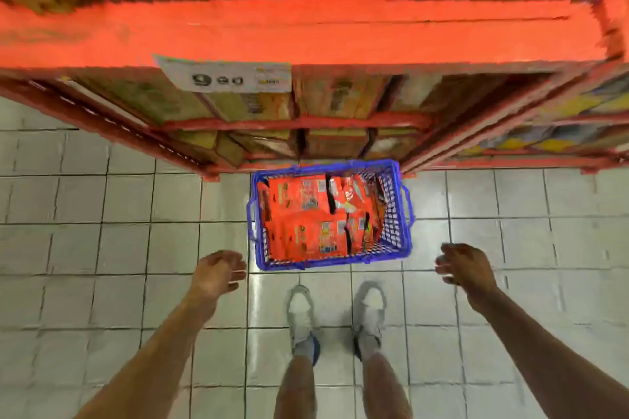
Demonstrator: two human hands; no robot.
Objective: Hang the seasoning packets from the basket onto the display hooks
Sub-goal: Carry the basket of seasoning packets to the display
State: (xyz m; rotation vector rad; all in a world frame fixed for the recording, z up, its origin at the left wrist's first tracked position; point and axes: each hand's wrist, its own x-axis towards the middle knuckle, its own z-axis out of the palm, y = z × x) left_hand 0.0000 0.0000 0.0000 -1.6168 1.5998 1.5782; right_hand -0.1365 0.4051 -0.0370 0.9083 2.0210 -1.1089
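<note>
The packets (pixel 316 218) lie heaped in the blue basket (pixel 396 214) on the floor by my feet, against the shelf (pixel 306 34). My left hand (pixel 219 270) and right hand (pixel 464 267) hang either side of it, fingers loosely curled and holding nothing, probably ready to reach in; no hooks show.

Blue plastic basket (pixel 394 214) on glossy tiled floor (pixel 136 201).

A red shelf (pixel 306 31) carries a price tag (pixel 224 76) reading 9; boxes (pixel 340 97) sit beneath. Grey shoes (pixel 301 313) stand on white floor tiles (pixel 102 197).
</note>
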